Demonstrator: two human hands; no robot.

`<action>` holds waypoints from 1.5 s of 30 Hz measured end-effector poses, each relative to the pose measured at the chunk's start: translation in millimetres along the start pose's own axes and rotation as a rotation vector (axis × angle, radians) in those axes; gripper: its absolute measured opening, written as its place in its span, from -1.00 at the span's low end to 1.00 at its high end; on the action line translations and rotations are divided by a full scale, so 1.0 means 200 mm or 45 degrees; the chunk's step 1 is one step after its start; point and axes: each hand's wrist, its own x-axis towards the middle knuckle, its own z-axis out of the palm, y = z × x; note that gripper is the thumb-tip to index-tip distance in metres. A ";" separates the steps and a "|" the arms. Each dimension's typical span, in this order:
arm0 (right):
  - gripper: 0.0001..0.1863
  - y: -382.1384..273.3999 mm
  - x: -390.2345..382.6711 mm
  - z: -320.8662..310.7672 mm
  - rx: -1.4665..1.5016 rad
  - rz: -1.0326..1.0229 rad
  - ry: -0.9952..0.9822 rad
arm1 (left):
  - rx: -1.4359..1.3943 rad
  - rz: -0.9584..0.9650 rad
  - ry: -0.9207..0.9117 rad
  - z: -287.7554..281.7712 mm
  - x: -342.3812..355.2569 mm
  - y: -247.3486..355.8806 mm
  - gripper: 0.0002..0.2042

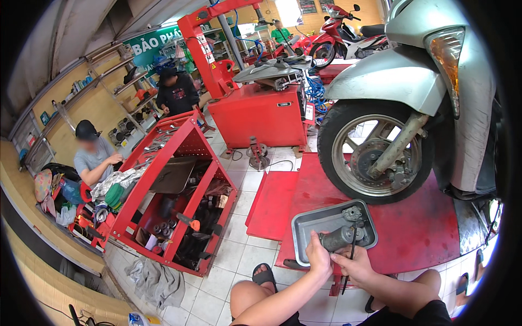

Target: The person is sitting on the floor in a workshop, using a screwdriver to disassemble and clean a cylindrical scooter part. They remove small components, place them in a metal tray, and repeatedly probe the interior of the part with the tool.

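Grey metal tray [304, 231] holds cylindrical part [340, 237]; left hand [318, 255] grips it.

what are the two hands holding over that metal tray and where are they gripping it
Left hand grips the near end of a grey cylindrical part over the tray. Right hand holds a thin dark tool near its middle.

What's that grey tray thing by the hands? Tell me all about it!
The tray is a shallow grey metal pan with rounded corners, lying flat on the red ramp below the scooter's front wheel. A small metal part lies in it. The left hand holds a dark cylinder over its near edge.
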 end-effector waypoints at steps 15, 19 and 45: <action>-0.85 -0.02 0.00 0.02 0.000 -0.010 0.050 | -0.006 0.019 -0.050 -0.02 0.03 -0.03 -0.54; -0.85 -0.01 0.00 0.01 0.037 0.022 0.021 | 0.000 0.041 -0.051 -0.03 0.04 -0.04 -0.54; -0.83 -0.02 -0.01 0.02 -0.046 0.003 -0.048 | -0.095 -0.001 0.015 -0.01 0.04 -0.02 -0.54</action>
